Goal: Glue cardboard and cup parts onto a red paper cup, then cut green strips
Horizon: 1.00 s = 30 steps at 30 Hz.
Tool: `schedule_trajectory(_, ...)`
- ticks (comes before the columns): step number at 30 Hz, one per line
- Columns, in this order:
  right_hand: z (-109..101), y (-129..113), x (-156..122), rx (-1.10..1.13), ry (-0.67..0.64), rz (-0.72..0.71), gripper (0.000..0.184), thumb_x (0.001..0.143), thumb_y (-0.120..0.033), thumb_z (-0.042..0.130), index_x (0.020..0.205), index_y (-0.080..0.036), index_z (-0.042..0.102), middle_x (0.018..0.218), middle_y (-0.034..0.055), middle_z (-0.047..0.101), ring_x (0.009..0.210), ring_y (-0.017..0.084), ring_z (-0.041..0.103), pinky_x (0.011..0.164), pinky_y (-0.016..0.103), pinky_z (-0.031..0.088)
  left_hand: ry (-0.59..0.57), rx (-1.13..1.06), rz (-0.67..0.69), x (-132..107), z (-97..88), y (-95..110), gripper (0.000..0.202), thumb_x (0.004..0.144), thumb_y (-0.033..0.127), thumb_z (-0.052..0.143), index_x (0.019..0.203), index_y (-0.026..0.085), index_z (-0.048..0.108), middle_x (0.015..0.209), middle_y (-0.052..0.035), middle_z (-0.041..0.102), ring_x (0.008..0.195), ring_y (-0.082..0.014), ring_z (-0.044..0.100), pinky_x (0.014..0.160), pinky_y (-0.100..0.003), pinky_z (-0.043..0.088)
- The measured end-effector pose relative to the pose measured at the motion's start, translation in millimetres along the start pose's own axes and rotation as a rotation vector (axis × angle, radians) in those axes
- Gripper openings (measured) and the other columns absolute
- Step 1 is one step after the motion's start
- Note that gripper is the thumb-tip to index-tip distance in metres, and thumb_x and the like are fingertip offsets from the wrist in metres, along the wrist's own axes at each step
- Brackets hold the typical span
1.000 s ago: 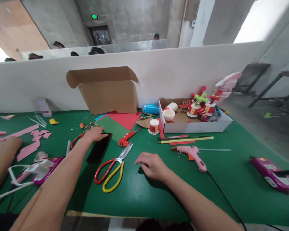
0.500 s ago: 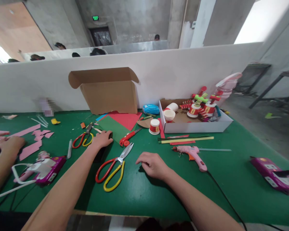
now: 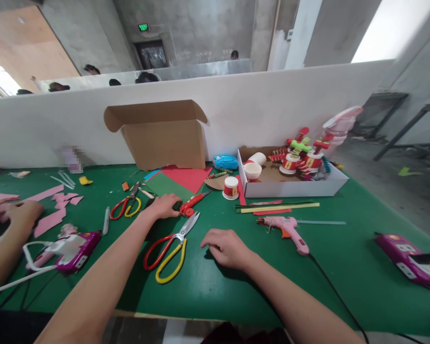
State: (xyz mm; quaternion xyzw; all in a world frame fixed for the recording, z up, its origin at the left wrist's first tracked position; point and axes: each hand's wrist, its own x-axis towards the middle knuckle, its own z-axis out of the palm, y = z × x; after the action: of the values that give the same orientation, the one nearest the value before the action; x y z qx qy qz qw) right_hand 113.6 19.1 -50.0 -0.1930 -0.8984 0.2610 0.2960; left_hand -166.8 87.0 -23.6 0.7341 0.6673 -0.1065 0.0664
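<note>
My left hand [image 3: 165, 206] reaches palm down over the table, fingers stretched out, its fingertips beside the handle end of a red utility knife [image 3: 195, 203]. Whether they touch it, I cannot tell. Just under the knife lies a small red disc [image 3: 189, 212]. Below this hand are large scissors [image 3: 172, 246] with one red and one yellow handle, blades slightly apart. My right hand [image 3: 226, 247] rests on the table right of the scissors, fingers loosely bent and apart from the thumb, with nothing in it. Green paper [image 3: 168, 185] and red paper [image 3: 188, 176] lie beyond my left hand.
A white box [image 3: 294, 189] holds paper cups and decorated cup figures. Nearby are a red-and-white cup [image 3: 231, 188], paper strips [image 3: 283, 208] and a pink glue gun [image 3: 288, 229]. Smaller scissors [image 3: 127, 203], a purple power strip [image 3: 79, 252] and another person's hands [image 3: 23, 215] are at left.
My left hand has moved right, from the green paper's edge to the knife's handle end. My right hand stays in place. The view has shifted slightly.
</note>
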Motion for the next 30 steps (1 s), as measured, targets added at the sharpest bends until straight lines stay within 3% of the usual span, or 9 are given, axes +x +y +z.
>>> schedule_trajectory(6,-1,4,0,0.030,0.034,0.032,0.030,0.079,-0.003,0.048,0.089,-0.020,0.070,0.085,0.0035,0.072,0.079,0.015,0.067,0.074,0.024,0.052,0.071,-0.001,-0.048,9,-2.1,8,0.031,0.074,0.021,0.058,0.104,0.023,0.067,0.113,-0.0087,0.067,0.110,-0.0260,0.061,0.092,-0.034,0.047)
schedule_trajectory(10,0,7,0,0.057,0.046,0.055,0.030,0.079,-0.002,0.048,0.088,-0.020,0.071,0.085,0.0034,0.072,0.081,0.015,0.067,0.076,0.025,0.052,0.183,-0.009,-0.228,11,-13.3,10,0.032,0.085,0.018,0.043,0.109,0.017,0.064,0.107,-0.0153,0.069,0.104,-0.0310,0.063,0.085,-0.038,0.048)
schedule_trajectory(13,0,13,2,0.156,0.140,0.139,0.029,0.086,-0.009,0.049,0.103,-0.020,0.069,0.093,0.0055,0.071,0.082,0.015,0.066,0.077,0.028,0.054,0.359,-0.034,-0.411,3,-33.9,17,0.044,0.094,0.022,0.026,0.126,0.010,0.052,0.117,-0.0213,0.064,0.105,-0.0346,0.061,0.083,-0.042,0.048)
schedule_trajectory(14,0,15,2,0.227,0.185,0.187,0.030,0.088,-0.014,0.052,0.115,-0.020,0.065,0.100,0.0068,0.070,0.080,0.014,0.065,0.074,0.028,0.054,0.509,-0.077,-0.471,-3,-40.7,25,0.043,0.095,0.024,0.025,0.126,0.012,0.052,0.118,-0.0190,0.063,0.107,-0.0330,0.060,0.085,-0.041,0.047)
schedule_trajectory(17,1,17,5,0.534,0.277,0.306,0.074,0.081,-0.034,0.070,0.146,-0.025,0.036,0.128,0.0128,0.058,0.085,0.013,0.064,0.070,0.028,0.057,0.702,-0.110,-0.288,-32,-50.1,67,0.033,0.094,0.025,0.033,0.115,0.017,0.056,0.117,-0.0128,0.063,0.109,-0.0281,0.057,0.091,-0.036,0.045)
schedule_trajectory(20,2,12,8,0.738,0.349,0.335,0.093,0.070,-0.043,0.079,0.147,-0.027,0.031,0.139,0.0134,0.051,0.105,0.019,0.062,0.084,0.034,0.057,0.469,-0.053,0.025,-68,-36.9,124,0.026,0.091,0.020,0.040,0.104,0.020,0.063,0.102,-0.0112,0.066,0.098,-0.0268,0.059,0.086,-0.038,0.047)
schedule_trajectory(23,-1,5,12,0.779,0.590,0.498,0.057,0.073,-0.044,0.074,0.123,-0.021,0.056,0.115,0.0083,0.066,0.101,0.021,0.064,0.088,0.036,0.055,0.400,-0.126,0.287,-103,-10.7,157,0.034,0.091,0.023,0.045,0.123,0.023,0.057,0.119,-0.0102,0.064,0.107,-0.0266,0.057,0.088,-0.040,0.048)
schedule_trajectory(27,-28,0,16,1.005,0.790,0.815,0.031,0.066,-0.038,0.076,0.085,-0.019,0.061,0.074,-0.0001,0.068,0.055,0.013,0.060,0.048,0.027,0.054,0.667,-0.260,0.208,-143,22.0,138,0.033,0.095,0.024,0.039,0.121,0.028,0.060,0.119,-0.0073,0.065,0.111,-0.0241,0.056,0.098,-0.041,0.046)
schedule_trajectory(30,-58,-5,9,1.119,0.903,0.815,0.033,0.057,-0.027,0.082,0.077,-0.020,0.057,0.064,-0.0057,0.063,0.044,0.007,0.051,0.034,0.017,0.043,0.685,-0.271,0.027,-164,43.7,103,0.032,0.094,0.025,0.039,0.115,0.027,0.063,0.114,-0.0100,0.066,0.106,-0.0256,0.058,0.094,-0.043,0.047)
